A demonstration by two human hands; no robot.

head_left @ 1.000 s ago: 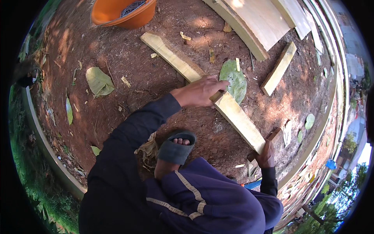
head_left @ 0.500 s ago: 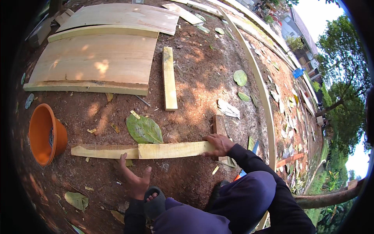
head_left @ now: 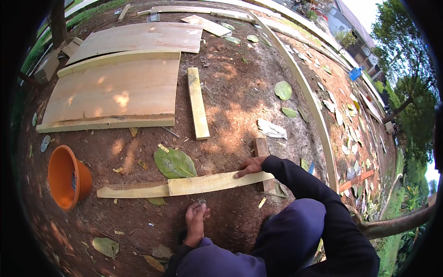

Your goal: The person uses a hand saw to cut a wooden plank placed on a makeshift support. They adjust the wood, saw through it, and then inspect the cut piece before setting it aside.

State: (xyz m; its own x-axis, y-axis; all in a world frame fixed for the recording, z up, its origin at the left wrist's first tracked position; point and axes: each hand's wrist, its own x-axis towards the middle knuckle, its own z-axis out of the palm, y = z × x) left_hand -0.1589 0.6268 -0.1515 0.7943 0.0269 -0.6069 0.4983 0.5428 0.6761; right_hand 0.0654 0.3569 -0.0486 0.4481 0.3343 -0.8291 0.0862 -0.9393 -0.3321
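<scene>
I see right hand [head_left: 251, 166] pressing flat, open, on thin stiff light plank [head_left: 184, 186]; left hand [head_left: 196, 221] curled, grip unclear.

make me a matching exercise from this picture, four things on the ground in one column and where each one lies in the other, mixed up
Things:
1. orange bucket
2. big green leaf
3. long thin wood strip
4. short plank

Places:
A. under the right hand, running off to the left
B. on its side at the left end of the strip
C. alone on bare soil, right of the wide boards
D. just above the strip's middle

Pairs: 1-B, 2-D, 3-A, 4-C
</scene>
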